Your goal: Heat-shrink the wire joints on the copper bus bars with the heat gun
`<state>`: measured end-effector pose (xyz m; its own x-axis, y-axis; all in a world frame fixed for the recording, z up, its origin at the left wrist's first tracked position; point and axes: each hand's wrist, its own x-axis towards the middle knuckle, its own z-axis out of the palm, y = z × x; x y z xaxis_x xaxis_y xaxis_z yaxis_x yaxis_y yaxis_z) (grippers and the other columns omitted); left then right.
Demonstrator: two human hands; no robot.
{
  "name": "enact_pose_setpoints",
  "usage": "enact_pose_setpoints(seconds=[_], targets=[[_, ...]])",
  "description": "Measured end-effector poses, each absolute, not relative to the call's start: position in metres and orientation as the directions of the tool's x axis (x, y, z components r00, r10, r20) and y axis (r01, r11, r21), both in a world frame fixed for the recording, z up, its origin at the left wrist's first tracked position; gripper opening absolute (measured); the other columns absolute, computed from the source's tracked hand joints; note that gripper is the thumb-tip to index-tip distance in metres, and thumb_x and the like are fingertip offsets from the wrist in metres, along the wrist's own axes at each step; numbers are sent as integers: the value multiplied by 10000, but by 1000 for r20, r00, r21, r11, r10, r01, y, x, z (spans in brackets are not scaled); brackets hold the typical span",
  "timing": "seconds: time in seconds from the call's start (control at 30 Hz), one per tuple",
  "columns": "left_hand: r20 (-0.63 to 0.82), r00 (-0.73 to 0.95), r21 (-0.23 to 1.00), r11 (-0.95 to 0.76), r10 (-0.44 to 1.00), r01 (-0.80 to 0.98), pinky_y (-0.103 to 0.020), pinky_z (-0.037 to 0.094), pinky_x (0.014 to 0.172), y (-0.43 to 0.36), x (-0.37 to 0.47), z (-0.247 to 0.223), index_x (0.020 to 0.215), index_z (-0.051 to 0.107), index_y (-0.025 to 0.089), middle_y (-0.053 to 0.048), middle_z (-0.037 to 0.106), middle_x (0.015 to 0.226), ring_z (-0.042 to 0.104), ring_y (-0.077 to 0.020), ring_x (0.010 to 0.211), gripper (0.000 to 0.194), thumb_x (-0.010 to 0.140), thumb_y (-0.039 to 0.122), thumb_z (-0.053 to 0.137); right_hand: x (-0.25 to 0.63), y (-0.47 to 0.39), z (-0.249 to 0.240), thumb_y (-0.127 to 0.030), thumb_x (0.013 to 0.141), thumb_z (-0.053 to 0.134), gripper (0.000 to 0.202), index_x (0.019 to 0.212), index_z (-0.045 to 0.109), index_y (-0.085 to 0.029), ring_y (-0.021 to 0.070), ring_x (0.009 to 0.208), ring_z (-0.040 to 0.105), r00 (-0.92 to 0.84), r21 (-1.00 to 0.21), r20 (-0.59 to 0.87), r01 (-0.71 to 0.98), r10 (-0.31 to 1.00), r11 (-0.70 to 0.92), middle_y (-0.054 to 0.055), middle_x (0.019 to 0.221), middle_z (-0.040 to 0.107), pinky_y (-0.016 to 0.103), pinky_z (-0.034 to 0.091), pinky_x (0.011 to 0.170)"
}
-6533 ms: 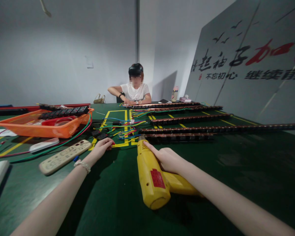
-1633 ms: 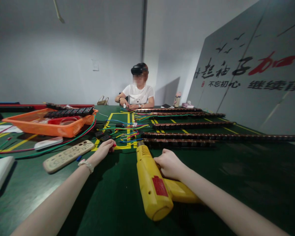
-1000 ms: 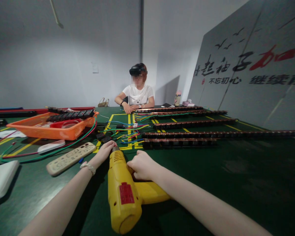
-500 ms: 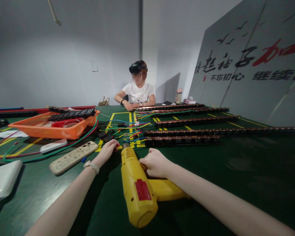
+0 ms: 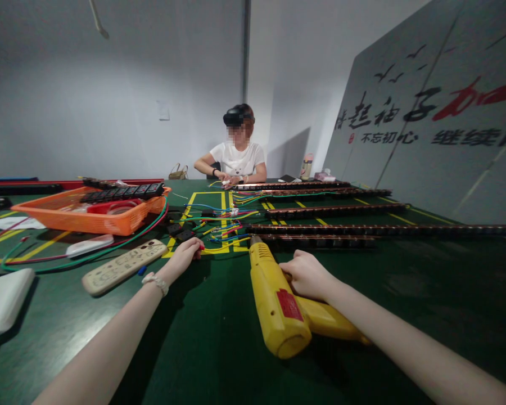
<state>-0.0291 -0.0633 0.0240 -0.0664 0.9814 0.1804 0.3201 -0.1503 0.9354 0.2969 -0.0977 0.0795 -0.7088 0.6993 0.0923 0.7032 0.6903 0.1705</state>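
Observation:
My right hand [image 5: 310, 274] is wrapped round the grip of a yellow heat gun [image 5: 274, 304] with a red label. Its nozzle points away from me, close to the left end of the nearest dark strip with copper-coloured rails [image 5: 320, 241]. To the left, the fingers of my left hand [image 5: 186, 254] are pinched together at the end of a yellow wire [image 5: 225, 247], which runs towards that strip. Black connectors [image 5: 181, 232] lie just beyond my left fingers.
Left stand an orange basket [image 5: 126, 222] with parts, a beige power strip [image 5: 124, 267] and a white box [image 5: 6, 301]. Green and red wires [image 5: 109, 252] loop near the basket. More strips [image 5: 337, 211] lie across the table. A co-worker [image 5: 238, 160] with a headset sits opposite.
The heat gun has moved right and away from me with my right hand, its nozzle leaving the area beside my left fingers. My left hand stays nearly in place. The co-worker's hands have shifted slightly.

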Motion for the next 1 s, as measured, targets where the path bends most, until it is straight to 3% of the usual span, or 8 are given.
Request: enact_pose_setpoints(seconds=[0.33,0.77,1.0], targets=[[176,-43,941,-155,984,302,-230,340,522,-64,-32,24,686,522,167,32,495,541,495,-123,530,242,665,404,476,284,-97,81,-152,657,511,116,698,617,-173,173,601,564,-724,225,49,679,688,699,53,679,677,301,316,710],[200,-68,935,-170,977,313,-245,357,537,-68,-28,28,689,545,170,20,487,544,473,-135,541,283,651,445,488,214,-106,76,-227,645,562,143,751,641,-170,186,677,611,-864,232,75,500,497,834,64,722,687,323,316,711],[257,-95,885,-194,962,424,-275,397,624,-67,-29,30,678,576,173,-12,569,653,511,-176,659,265,642,418,480,185,-109,78,-269,666,572,168,761,657,-159,197,677,616,-900,232,48,432,434,871,73,715,688,331,333,722]])
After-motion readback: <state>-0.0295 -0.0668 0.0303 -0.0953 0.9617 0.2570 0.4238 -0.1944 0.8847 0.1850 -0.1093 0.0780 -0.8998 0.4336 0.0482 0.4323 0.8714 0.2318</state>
